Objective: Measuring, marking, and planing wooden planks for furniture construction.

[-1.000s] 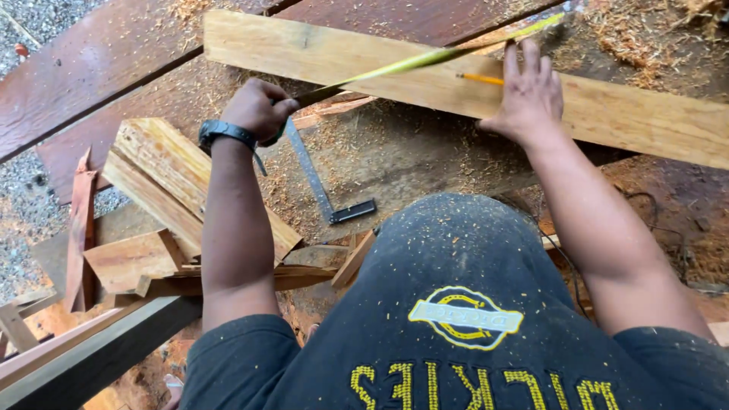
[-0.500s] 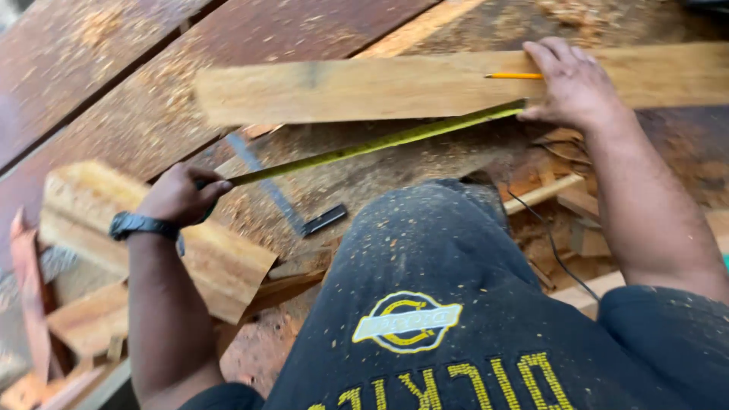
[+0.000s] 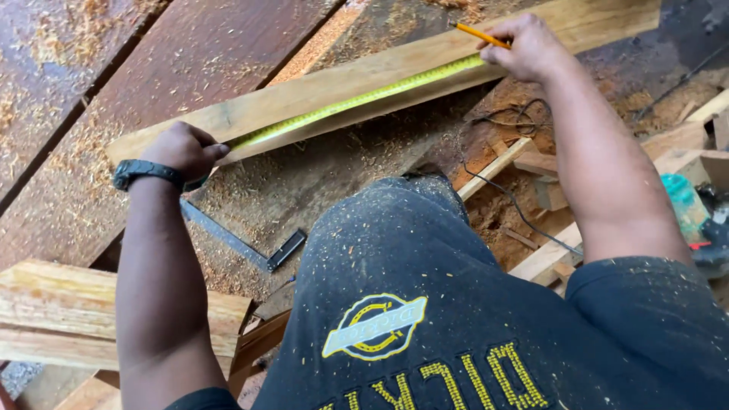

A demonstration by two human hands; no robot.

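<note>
Head view: your left hand (image 3: 182,148) pinches the tape measure (image 3: 357,99) flat on the plank (image 3: 319,87); your right hand (image 3: 528,47) grips a pencil (image 3: 478,34)

It was a carpentry workshop: sawdust (image 3: 304,182) lay below the left hand (image 3: 182,149), offcuts (image 3: 83,315) sat beside that arm, and a steel square (image 3: 243,244) rested just under it on dark planks (image 3: 190,68).
</note>
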